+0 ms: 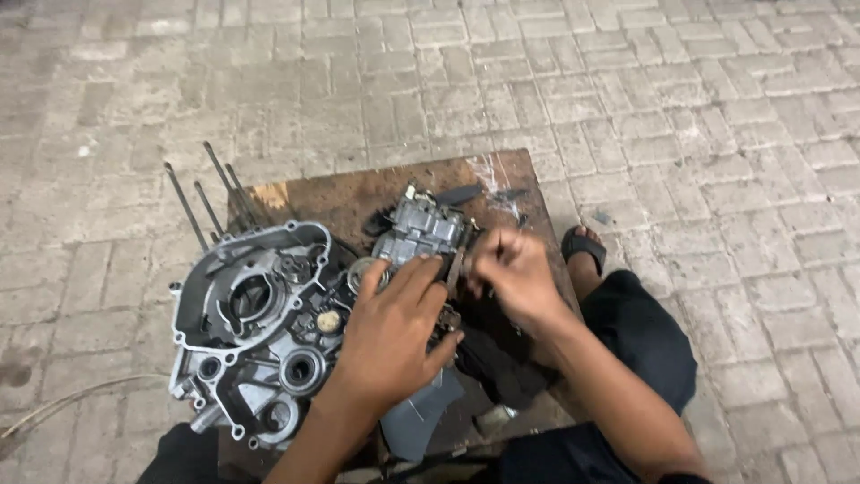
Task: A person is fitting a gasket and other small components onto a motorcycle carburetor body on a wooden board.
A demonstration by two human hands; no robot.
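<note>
Head view, looking down at a worn wooden board [376, 193] set on a floor of grey paving bricks [681, 108]. On the board's near left part lies a grey cast-metal engine case half [251, 332], open side up, with round bearing seats and a large central bore; four thin dark studs [208, 199] rise from its far edge and lean to the upper left. Just right of the case stands a smaller grey metal assembly [421, 231], ribbed and blocky, near the board's middle.

The left hand [394, 336] rests palm down over the lower part of that assembly, fingers spread loosely and curled about it, the thumb pointing right; what lies under the palm is hidden. The right hand [512, 273] is closed in a narrow pinch at the assembly's right side, touching it (motion blur hides whatever it grips). The two hands are close together, nearly touching.

A dark sandalled foot [584, 251] shows beyond the board's right edge, beside a knee in dark trousers [640, 336]. A flat grey-blue piece [419, 417] lies at the board's near edge.
</note>
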